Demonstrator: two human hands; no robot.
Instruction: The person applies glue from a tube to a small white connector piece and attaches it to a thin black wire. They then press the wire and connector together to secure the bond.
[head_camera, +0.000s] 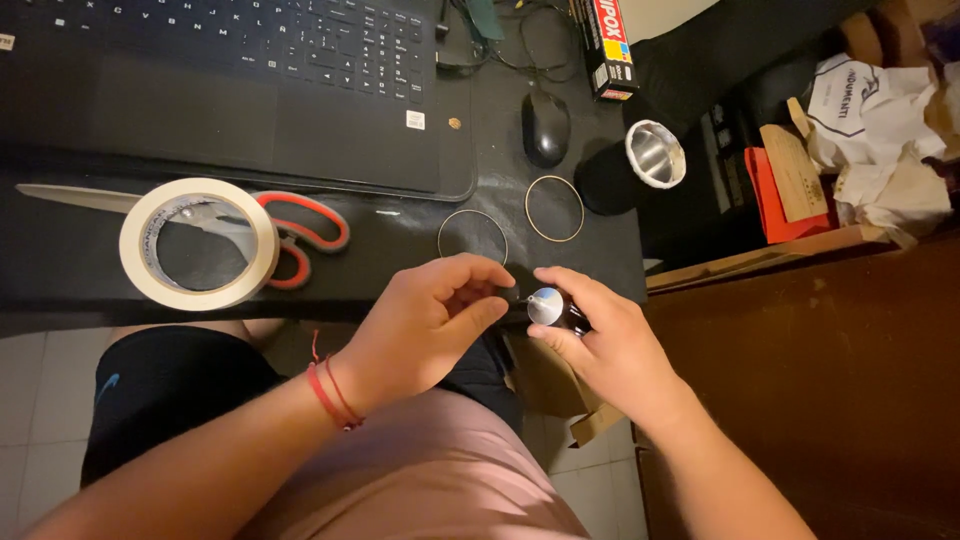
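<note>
My right hand (600, 345) grips a small dark cylinder with a shiny round metal end (546, 306), just below the front edge of the black desk mat (420, 255). My left hand (430, 325) has its fingertips pinched close to that metal end, on something too small to make out. A red string bracelet sits on my left wrist. Two thin wire rings (473, 236) (554, 208) lie flat on the mat just above both hands.
A roll of white tape (198, 243) rests on red-handled scissors (305, 235) at the left. A black laptop (240, 85), a black mouse (545, 127) and a small boxed tube (610, 45) lie behind. A round metal-lined cup (655, 153), paper bags and boxes stand to the right.
</note>
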